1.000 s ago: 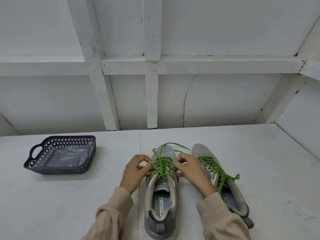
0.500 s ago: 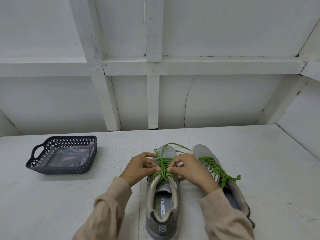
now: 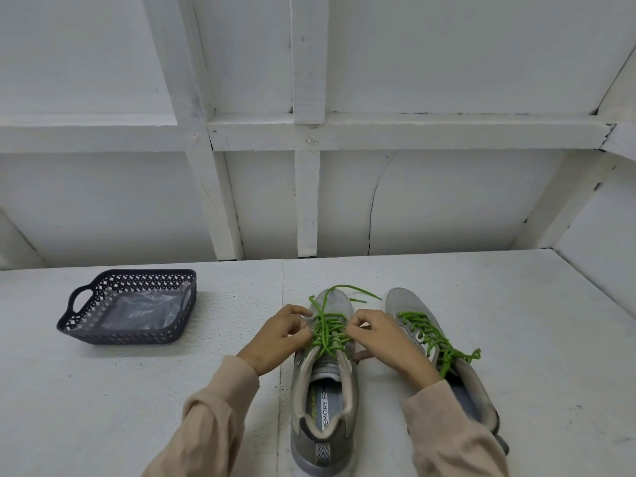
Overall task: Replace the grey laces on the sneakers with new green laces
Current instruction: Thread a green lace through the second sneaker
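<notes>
**New lace threaded, tying not yet done**

The first sneaker [image 3: 325,407] stands on the tabletop [image 3: 516,321] with its heel toward the person, and both hands work at its eyelets. The left hand [image 3: 282,333] pinches the green lace [image 3: 327,333] on one side of the tongue and the right hand [image 3: 382,339] pinches it on the other side, so each grip is closed on this lace. The lace crosses through all the rows I can see, and its two free ends lie loose over the toe. I judge that only tightening and tying are left here.

The second sneaker [image 3: 399,301], just beside the first sneaker on the right-hand side, carries the second green lace [image 3: 430,335], which appears tied. No grey lace is visible. Well apart from the first sneaker, on the left-hand side, stands a dark basket [image 3: 86,333] with a clear plastic bag [image 3: 141,311] inside.
</notes>
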Demonstrator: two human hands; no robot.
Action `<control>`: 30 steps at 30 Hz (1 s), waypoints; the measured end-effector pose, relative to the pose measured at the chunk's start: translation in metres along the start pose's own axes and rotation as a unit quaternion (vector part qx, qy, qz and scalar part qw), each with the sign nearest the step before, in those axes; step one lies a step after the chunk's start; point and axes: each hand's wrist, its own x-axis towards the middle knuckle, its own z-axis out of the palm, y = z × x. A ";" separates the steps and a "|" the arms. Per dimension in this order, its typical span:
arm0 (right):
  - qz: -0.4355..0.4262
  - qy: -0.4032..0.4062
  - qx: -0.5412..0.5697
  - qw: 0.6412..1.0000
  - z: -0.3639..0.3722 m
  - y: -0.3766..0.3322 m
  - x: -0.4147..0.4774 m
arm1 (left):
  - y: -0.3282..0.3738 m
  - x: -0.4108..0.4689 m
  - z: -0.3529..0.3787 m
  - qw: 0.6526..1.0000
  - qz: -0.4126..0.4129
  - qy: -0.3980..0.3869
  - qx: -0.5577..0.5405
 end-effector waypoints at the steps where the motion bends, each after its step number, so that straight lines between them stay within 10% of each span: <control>1: -0.003 -0.005 0.008 1.000 -0.001 0.000 0.000 | 0.003 0.000 0.000 1.000 -0.001 0.008 -0.014; 30: -0.004 0.029 0.090 0.996 0.006 0.011 0.002 | 0.004 -0.014 0.011 0.980 -0.020 0.087 -0.179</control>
